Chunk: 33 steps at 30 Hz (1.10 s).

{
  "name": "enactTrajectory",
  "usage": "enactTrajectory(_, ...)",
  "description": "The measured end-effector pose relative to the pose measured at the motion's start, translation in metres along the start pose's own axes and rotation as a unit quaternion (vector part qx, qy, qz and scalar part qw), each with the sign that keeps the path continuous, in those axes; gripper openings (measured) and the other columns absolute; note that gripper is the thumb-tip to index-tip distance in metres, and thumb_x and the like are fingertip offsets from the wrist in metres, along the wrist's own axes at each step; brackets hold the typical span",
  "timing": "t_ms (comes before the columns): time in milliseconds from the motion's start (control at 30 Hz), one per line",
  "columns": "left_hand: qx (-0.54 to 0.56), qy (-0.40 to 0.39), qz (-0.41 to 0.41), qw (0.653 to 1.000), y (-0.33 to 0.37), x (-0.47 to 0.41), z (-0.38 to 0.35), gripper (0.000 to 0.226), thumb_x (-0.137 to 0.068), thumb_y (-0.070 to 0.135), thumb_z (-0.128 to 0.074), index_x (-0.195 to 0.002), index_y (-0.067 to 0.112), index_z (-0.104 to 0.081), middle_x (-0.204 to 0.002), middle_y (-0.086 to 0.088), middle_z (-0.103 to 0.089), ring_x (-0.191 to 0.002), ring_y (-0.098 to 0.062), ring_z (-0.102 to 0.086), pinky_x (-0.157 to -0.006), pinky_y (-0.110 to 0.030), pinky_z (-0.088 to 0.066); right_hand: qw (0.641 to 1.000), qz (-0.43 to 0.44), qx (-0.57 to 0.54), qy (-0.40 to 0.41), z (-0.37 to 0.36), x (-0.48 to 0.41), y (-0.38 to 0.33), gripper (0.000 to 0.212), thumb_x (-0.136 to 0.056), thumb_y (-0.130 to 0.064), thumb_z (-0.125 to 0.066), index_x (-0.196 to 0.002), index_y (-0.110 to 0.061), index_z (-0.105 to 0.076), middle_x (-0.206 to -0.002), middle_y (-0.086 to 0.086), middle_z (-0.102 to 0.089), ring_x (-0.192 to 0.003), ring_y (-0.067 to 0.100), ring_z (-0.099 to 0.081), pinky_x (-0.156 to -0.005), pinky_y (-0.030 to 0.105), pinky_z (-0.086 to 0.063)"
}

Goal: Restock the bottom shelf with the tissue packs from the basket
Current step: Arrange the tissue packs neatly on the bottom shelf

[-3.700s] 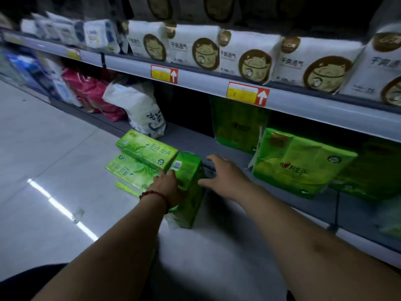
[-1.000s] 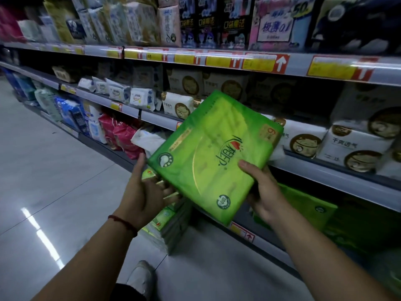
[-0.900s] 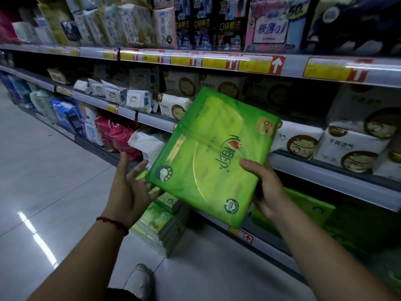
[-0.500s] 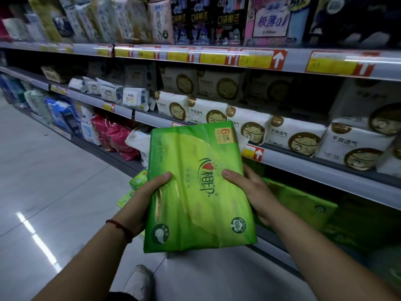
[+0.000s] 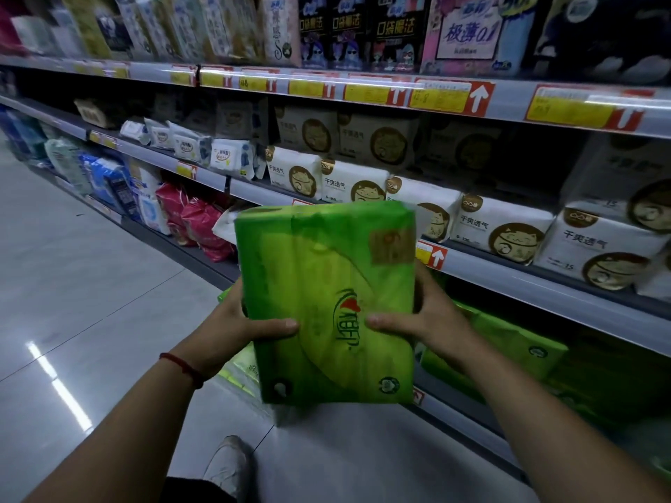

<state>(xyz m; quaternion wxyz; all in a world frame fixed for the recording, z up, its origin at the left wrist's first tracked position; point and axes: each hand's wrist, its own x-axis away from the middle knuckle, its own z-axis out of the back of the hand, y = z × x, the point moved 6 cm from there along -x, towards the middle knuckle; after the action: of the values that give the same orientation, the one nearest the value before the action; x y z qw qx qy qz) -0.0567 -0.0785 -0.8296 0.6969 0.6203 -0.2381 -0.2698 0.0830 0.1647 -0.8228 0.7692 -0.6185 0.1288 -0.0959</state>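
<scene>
Tissue pack [image 5: 326, 303] held up by both hands.
Left hand [image 5: 239, 328] and right hand [image 5: 425, 321] each grip one side, thumbs on the front, above the floor [image 5: 72, 285].

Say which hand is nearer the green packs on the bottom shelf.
Right. The right hand grips the held tissue pack beside the shelved green packs; left hand grips its aisle-side edge.

Both forearms are stretched forward and angled inward, the left hand [image 5: 250, 323] clamped on the left edge of the green tissue pack [image 5: 326, 277], the right hand [image 5: 426, 315] on the right edge, thumbs laid across its front.
</scene>
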Motion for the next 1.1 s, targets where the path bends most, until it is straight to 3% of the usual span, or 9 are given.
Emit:
enactTrajectory(167,-0.081,0.031,-0.04,0.995,-0.001,0.003,0.008,0.084,-0.055,0.01,-0.092,-0.131,0.021,-0.06,-0.123,0.006,-0.072,-0.114,-0.009,-0.067,-0.089,-0.028,-0.061,0.985,0.104,0.14,0.001,-0.007,0.008,-0.008,0.089,-0.055,-0.027,-0.1,-0.13,-0.034,-0.053,-0.123,-0.028,-0.06,-0.114,-0.019,-0.055,-0.095,0.006,-0.045)
enactTrajectory(267,-0.08,0.066,-0.061,0.993,-0.002,0.004,0.014,0.07,-0.056,0.0,-0.092,-0.115,0.026,-0.064,-0.108,0.01,-0.075,-0.102,0.001,-0.069,-0.076,-0.016,-0.059,0.979,0.158,0.122,0.033,-0.01,0.012,-0.017,0.078,-0.057,-0.041,-0.091,-0.126,-0.028,-0.058,-0.12,-0.02,-0.068,-0.116,-0.004,-0.063,-0.096,0.02,-0.053)
enactTrajectory(400,0.1,0.051,-0.012,0.994,-0.012,0.006,0.023,0.051,-0.056,0.021,-0.099,-0.102,0.024,-0.077,-0.106,-0.005,-0.076,-0.096,-0.017,-0.074,-0.076,-0.031,-0.064,0.945,0.139,0.284,0.087,-0.007,0.014,-0.025,0.078,-0.065,-0.06,-0.067,-0.129,-0.017,-0.059,-0.125,0.002,-0.064,-0.115,0.019,-0.063,-0.094,0.032,-0.053)
enactTrajectory(467,0.222,0.053,0.032,0.973,-0.015,0.008,0.024,0.016,-0.087,0.007,-0.076,-0.082,0.02,-0.084,-0.089,-0.005,-0.08,-0.077,-0.015,-0.077,-0.064,-0.027,-0.063,0.928,0.212,0.293,0.089,-0.007,0.017,-0.035,0.073,-0.075,-0.06,-0.069,-0.128,-0.01,-0.06,-0.127,0.004,-0.058,-0.12,0.024,-0.058,-0.097,0.037,-0.051)
enactTrajectory(667,0.335,0.005,0.135,0.932,-0.003,0.013,0.002,0.052,-0.089,0.056,-0.06,-0.079,0.011,-0.084,-0.079,-0.013,-0.078,-0.065,-0.027,-0.076,-0.053,-0.036,-0.061,0.826,0.401,0.392,0.051,-0.015,0.028,-0.04,0.083,-0.077,-0.019,-0.085,-0.145,-0.012,-0.037,-0.152,0.01,-0.037,-0.146,0.039,-0.037,-0.11,0.057,-0.044)
enactTrajectory(800,0.307,-0.009,0.158,0.939,0.0,0.015,0.0,0.054,-0.065,0.033,-0.084,-0.109,0.003,-0.074,-0.095,-0.019,-0.078,-0.072,-0.032,-0.076,-0.06,-0.04,-0.064,0.844,0.313,0.411,0.143,-0.012,0.017,-0.03,0.081,-0.083,-0.049,-0.07,-0.149,-0.022,-0.033,-0.161,0.019,-0.023,-0.147,0.038,-0.03,-0.111,0.053,-0.038)
enactTrajectory(900,0.286,-0.026,0.155,0.945,-0.002,0.015,-0.002,0.084,-0.043,0.015,-0.092,-0.121,0.003,-0.065,-0.097,-0.021,-0.077,-0.073,-0.034,-0.076,-0.059,-0.041,-0.063,0.963,0.043,0.204,0.169,0.005,-0.001,0.009,0.1,-0.077,-0.084,-0.053,-0.154,-0.023,-0.035,-0.159,0.012,-0.033,-0.138,0.018,-0.039,-0.113,0.04,-0.034)
enactTrajectory(1000,0.309,-0.038,0.118,0.943,0.005,0.014,-0.006,0.101,-0.032,0.013,-0.096,-0.127,0.004,-0.063,-0.106,-0.025,-0.075,-0.081,-0.04,-0.076,-0.062,-0.046,-0.062,0.987,-0.128,-0.007,0.1,-0.005,-0.006,0.035,0.051,-0.087,-0.066,-0.064,-0.092,-0.015,-0.063,-0.097,0.005,-0.069,-0.069,-0.008,-0.066,-0.079,0.017,-0.052)
enactTrajectory(1100,0.329,-0.037,0.08,0.94,0.008,0.011,-0.002,0.111,-0.036,0.011,-0.091,-0.14,0.004,-0.055,-0.123,-0.028,-0.069,-0.096,-0.048,-0.072,-0.072,-0.056,-0.06,0.971,-0.225,-0.074,0.044,-0.019,0.006,0.037,0.041,-0.101,-0.023,-0.055,-0.065,-0.005,-0.058,-0.069,0.015,-0.057,-0.049,0.014,-0.064,-0.046,0.014,-0.05)
